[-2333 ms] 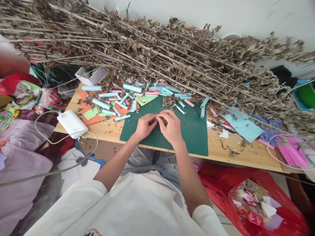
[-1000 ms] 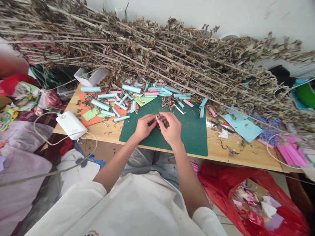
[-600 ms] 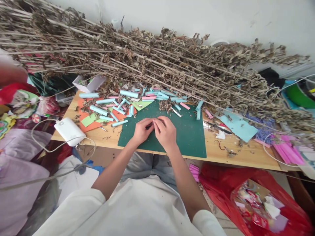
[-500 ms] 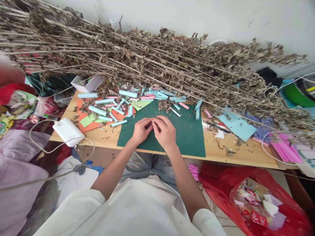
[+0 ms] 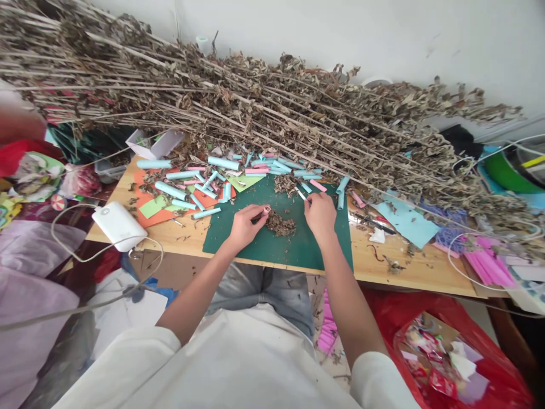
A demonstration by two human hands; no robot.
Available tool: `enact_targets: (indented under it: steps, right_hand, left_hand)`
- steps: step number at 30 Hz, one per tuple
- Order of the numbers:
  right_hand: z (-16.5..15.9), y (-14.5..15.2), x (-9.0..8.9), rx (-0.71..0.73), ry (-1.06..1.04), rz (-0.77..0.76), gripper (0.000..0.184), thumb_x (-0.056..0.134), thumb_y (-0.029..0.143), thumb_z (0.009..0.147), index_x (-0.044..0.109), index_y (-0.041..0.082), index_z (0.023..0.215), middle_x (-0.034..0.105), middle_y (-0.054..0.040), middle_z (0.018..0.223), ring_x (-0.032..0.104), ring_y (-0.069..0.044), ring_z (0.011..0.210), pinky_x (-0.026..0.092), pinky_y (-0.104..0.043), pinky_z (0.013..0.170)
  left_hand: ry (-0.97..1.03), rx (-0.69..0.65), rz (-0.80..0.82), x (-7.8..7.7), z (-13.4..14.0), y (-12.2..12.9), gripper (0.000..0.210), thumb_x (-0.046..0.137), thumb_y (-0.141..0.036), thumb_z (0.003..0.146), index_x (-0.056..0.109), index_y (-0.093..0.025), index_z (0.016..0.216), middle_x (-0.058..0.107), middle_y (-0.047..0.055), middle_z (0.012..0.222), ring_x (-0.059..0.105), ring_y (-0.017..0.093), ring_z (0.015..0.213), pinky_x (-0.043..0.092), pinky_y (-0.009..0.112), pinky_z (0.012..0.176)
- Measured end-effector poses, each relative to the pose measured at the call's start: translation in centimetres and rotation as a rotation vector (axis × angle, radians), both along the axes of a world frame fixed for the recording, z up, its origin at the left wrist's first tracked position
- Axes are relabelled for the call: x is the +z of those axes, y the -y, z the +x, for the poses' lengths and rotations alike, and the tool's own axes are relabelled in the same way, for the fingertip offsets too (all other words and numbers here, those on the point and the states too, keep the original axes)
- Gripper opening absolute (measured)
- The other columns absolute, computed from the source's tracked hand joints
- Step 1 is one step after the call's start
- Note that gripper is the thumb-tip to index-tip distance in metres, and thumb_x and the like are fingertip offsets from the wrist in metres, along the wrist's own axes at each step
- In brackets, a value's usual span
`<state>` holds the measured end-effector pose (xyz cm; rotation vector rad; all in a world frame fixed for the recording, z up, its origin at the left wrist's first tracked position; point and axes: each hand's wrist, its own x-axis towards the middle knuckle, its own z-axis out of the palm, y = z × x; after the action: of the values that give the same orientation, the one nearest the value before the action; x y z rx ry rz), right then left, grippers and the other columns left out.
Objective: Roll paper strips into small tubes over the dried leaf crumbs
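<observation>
My left hand (image 5: 247, 228) is closed on a small pink paper tube (image 5: 267, 209), its open end showing near my fingertips. My right hand (image 5: 320, 216) pinches the near end of a short thin white stick (image 5: 300, 193), whose exact kind I cannot make out. A pile of crumbled dry leaves (image 5: 281, 224) lies between my hands on the green cutting mat (image 5: 255, 247). Another small heap of dry leaves (image 5: 284, 183) sits just beyond the white stick. Blue paper tubes (image 5: 169, 193) and a few pink ones (image 5: 317, 185) lie scattered behind my hands.
Bundles of dried stalks (image 5: 238, 108) stretch across the back of the wooden table (image 5: 409, 272). A white power bank (image 5: 119, 226) with a cable rests at the left edge. Blue paper (image 5: 406, 218) lies on the right. A red bag (image 5: 383, 318) of scraps is at lower right.
My hands were together at the pink tube. My right hand has let go of it, moved right and away from me, and taken the white stick, uncovering the leaf pile.
</observation>
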<state>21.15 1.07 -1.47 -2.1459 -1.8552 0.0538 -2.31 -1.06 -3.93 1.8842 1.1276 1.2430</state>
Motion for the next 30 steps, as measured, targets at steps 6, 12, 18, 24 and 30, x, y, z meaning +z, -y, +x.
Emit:
enact_targets:
  steps: [6, 12, 18, 24, 30]
  right_hand:
    - [0.1, 0.8, 0.1, -0.016, 0.083, 0.003, 0.021, 0.049, 0.022, 0.091, 0.066, 0.01, 0.097, 0.064, -0.0197, 0.1, 0.054, -0.03, 0.099, 0.045, -0.039, 0.08]
    - [1.6, 3.9, 2.4, -0.136, -0.159, 0.198, 0.023, 0.049, 0.028, 0.091, 0.067, 0.015, 0.097, 0.069, -0.0111, 0.081, 0.062, -0.024, 0.077, 0.047, -0.038, 0.077]
    - [1.2, 5.8, 5.8, -0.189, -0.62, 0.609, 0.025, 0.063, 0.039, 0.085, 0.071, 0.017, 0.092, 0.069, -0.0044, 0.077, 0.061, -0.015, 0.061, 0.05, -0.029, 0.06]
    - [-3.6, 6.5, 8.6, 0.033, -0.772, 0.584, 0.026, 0.06, 0.045, 0.09, 0.07, 0.021, 0.094, 0.069, -0.0025, 0.072, 0.068, -0.016, 0.063, 0.056, -0.028, 0.06]
    - [-5.7, 7.6, 8.7, 0.149, -0.7, 0.503, 0.02, 0.062, 0.04, 0.09, 0.071, 0.023, 0.093, 0.073, -0.0028, 0.079, 0.07, -0.017, 0.07, 0.058, -0.031, 0.068]
  left_hand:
    - [-0.007, -0.002, -0.01, 0.1, 0.0, 0.0, 0.023, 0.058, -0.033, 0.093, 0.073, -0.017, 0.1, 0.074, 0.011, 0.104, 0.07, 0.018, 0.094, 0.059, 0.029, 0.08]
    - [-0.001, -0.004, -0.001, 0.0, 0.0, 0.0, 0.022, 0.058, -0.031, 0.093, 0.073, -0.017, 0.102, 0.074, 0.01, 0.104, 0.07, 0.017, 0.091, 0.058, 0.028, 0.079]
    - [-0.014, -0.003, 0.006, 0.0, 0.0, -0.1, 0.022, 0.058, -0.031, 0.094, 0.073, -0.018, 0.102, 0.074, 0.01, 0.104, 0.069, 0.017, 0.093, 0.058, 0.028, 0.081]
    - [0.003, -0.007, -0.008, -0.2, 0.0, 0.0, 0.024, 0.057, -0.033, 0.094, 0.073, -0.018, 0.104, 0.073, 0.01, 0.104, 0.07, 0.017, 0.093, 0.059, 0.029, 0.081]
    - [-0.016, 0.001, 0.002, -0.3, 0.1, 0.0, 0.024, 0.058, -0.031, 0.094, 0.073, -0.017, 0.105, 0.072, 0.008, 0.098, 0.068, 0.015, 0.086, 0.057, 0.025, 0.077]
